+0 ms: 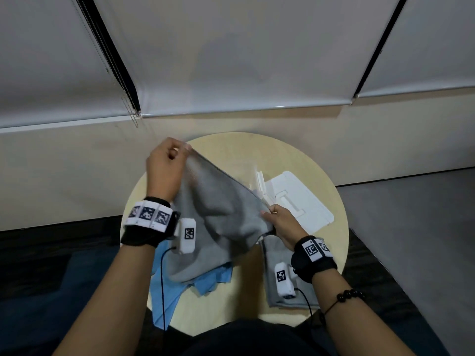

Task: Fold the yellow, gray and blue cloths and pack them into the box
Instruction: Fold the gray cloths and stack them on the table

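A gray cloth (216, 217) hangs stretched above the round table between both hands. My left hand (164, 168) pinches its far upper corner, raised over the table's back left. My right hand (282, 222) pinches the opposite corner, lower and to the right. Beneath the hanging gray cloth lies a crumpled blue cloth (169, 291), draping over the table's near left edge. A second gray cloth (277, 286) lies flat under my right wrist. A clear box (244, 173) stands at the table's back, partly hidden by the cloth, with its white lid (303, 201) beside it. No yellow cloth is visible.
The round wooden table (282, 155) stands close to a beige wall with lowered blinds (231, 60). Dark carpet surrounds the table. Both wrists wear bands with marker tags and small white wired modules.
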`<state>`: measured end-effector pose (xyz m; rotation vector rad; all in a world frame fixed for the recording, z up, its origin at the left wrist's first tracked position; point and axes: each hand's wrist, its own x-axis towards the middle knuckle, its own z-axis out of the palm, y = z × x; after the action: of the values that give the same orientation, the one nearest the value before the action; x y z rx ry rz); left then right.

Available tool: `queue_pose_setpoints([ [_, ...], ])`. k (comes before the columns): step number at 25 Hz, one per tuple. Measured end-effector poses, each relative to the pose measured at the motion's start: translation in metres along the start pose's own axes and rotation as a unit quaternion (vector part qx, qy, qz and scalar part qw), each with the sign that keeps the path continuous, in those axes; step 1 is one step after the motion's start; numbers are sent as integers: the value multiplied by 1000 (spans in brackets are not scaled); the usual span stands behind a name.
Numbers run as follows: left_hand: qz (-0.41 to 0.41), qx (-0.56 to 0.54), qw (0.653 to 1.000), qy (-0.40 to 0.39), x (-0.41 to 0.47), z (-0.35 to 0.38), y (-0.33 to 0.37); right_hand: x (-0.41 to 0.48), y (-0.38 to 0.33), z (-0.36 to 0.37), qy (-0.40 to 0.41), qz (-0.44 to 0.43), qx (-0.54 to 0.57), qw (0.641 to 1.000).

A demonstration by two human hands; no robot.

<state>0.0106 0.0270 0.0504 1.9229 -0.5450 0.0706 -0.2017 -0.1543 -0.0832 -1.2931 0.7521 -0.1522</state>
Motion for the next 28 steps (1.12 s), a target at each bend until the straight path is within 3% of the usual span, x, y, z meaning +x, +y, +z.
queue_pose_setpoints([
  [5, 12, 5, 978, -208, -66, 51, -23, -3, -20, 25, -111, 30, 48, 992],
  [7, 17, 16, 968, -250, -84, 66, -34, -5, -25, 36, -125, 30, 82, 988],
  [14, 44, 63, 970, -230, -92, 70, -49, -12, -29, 44, -115, 61, 151, 980],
  [21, 98, 138, 951, -260, -98, 72, -47, -13, -36, 45, -138, 61, 206, 967],
  [26, 114, 189, 932, -286, -93, 69, -48, -12, -40, 39, -150, 63, 191, 968],
  [28, 114, 180, 940, -265, -92, 69, -46, -12, -41, 40, -152, 56, 180, 970],
])
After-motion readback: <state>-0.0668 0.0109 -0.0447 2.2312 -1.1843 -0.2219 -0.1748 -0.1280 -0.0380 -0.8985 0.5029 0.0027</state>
